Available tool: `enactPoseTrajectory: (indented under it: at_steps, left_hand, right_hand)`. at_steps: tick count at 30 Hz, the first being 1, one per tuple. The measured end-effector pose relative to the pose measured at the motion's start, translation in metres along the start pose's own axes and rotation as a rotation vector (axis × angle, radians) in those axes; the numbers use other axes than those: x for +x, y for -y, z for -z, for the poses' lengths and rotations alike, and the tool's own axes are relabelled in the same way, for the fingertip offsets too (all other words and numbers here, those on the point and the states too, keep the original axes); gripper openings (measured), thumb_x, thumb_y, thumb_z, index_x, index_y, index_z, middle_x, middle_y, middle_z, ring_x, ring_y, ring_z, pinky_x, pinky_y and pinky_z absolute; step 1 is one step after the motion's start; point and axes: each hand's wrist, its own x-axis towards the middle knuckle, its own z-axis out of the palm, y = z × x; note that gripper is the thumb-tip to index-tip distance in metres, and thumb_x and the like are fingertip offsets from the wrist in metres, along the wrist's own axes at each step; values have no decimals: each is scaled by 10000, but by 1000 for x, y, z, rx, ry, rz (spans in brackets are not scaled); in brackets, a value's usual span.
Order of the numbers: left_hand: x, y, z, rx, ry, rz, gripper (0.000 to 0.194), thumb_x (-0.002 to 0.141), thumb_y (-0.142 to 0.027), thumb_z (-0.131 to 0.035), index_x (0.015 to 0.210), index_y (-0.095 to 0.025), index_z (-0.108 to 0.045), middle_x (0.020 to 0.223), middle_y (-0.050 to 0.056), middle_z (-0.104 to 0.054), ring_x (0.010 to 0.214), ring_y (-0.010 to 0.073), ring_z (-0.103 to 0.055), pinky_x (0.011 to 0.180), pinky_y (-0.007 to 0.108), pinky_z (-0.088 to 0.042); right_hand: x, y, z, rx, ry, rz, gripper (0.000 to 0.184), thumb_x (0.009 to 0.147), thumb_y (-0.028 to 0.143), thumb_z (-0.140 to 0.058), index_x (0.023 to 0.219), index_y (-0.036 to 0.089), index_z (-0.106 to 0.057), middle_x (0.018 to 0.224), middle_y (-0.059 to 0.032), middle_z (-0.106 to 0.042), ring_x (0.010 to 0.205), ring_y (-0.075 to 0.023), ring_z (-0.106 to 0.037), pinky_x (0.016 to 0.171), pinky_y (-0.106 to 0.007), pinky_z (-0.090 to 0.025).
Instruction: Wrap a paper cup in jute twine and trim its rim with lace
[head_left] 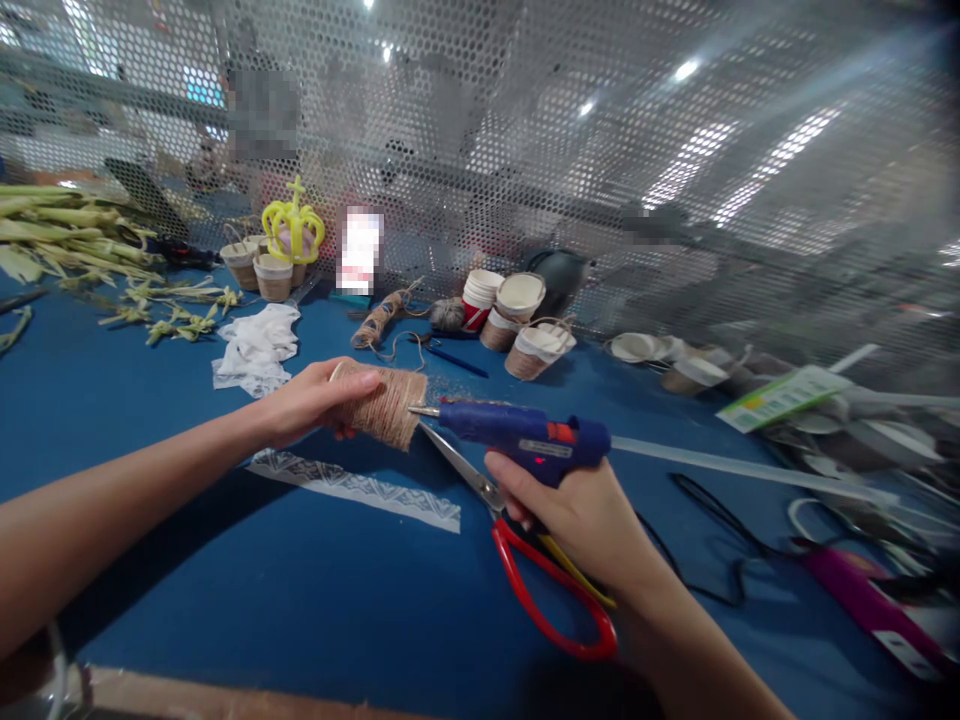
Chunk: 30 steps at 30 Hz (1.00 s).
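My left hand (311,402) grips a paper cup wrapped in jute twine (382,403), held on its side above the blue table (225,560). My right hand (581,515) is wrapped round the handle of a blue hot glue gun (525,437). Its metal nozzle touches the twine near the cup's bottom edge, and a clear glue stick (735,467) juts out of its back. Red-handled scissors (540,580) lie on the table under my right hand. A strip of white lace (360,487) lies below the cup.
Stacked paper cups (510,315), some twine-wrapped, stand at the back with a twine ball (448,314) and a yellow crown (292,228). White cloth (256,345) and green leaves (75,245) lie left. A black cord (712,540), a purple tool (870,600) and packets crowd the right. Perforated mesh walls the back.
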Motion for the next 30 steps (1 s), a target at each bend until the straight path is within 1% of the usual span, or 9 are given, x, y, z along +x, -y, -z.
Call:
enactPoseTrajectory:
  at_steps: [2,6,11,16,19,25,30]
  left_hand:
    - [-1,-1,0,20,-2,-27,396,703,-503,-603,827,-145,-487,645,9,-533,503,100,-502,423,202,-393]
    - [-1,0,0,71,20,-80,355,714,-470,-605,816,-159,-469,643,-2,-534,526,106,-508,452,216,-406]
    - [-1,3,1,87,16,-126,345,704,-425,-628,864,-156,-484,636,-12,-531,533,105,-505,451,214,-411]
    - [-1,3,3,102,13,-131,316,732,-423,-603,857,-160,-482,643,-10,-534,546,110,-515,461,215,-414]
    - [1,4,5,125,-1,-126,322,738,-440,-598,855,-162,-483,651,-8,-538,546,109,-515,467,218,-415]
    - [1,5,6,180,-53,-104,342,726,-459,-597,848,-161,-483,653,-6,-546,544,116,-519,464,226,-413]
    - [0,3,5,182,-59,-102,326,730,-447,-594,836,-162,-476,647,-6,-546,545,117,-520,471,228,-414]
  right_hand:
    - [1,0,2,20,10,-36,416,789,449,-505,461,195,-468,397,17,-490,379,-103,-481,444,-235,-424]
    - [3,1,3,105,52,-63,427,797,468,-486,476,187,-467,405,21,-486,382,-91,-472,447,-222,-429]
    - [4,5,4,206,-3,-131,402,749,489,-539,487,191,-476,403,32,-477,363,-80,-441,406,-207,-421]
    - [2,2,3,205,-8,-73,379,740,497,-554,512,201,-489,425,33,-477,389,-94,-452,419,-220,-426]
    - [0,-1,3,153,-1,-63,362,744,488,-564,530,204,-496,436,32,-488,408,-106,-470,437,-234,-431]
    - [-1,2,3,20,-23,35,403,766,441,-551,448,220,-438,392,36,-460,380,-109,-436,443,-260,-411]
    - [-1,4,2,20,-47,24,386,768,432,-557,457,228,-454,404,26,-477,389,-123,-456,441,-272,-409]
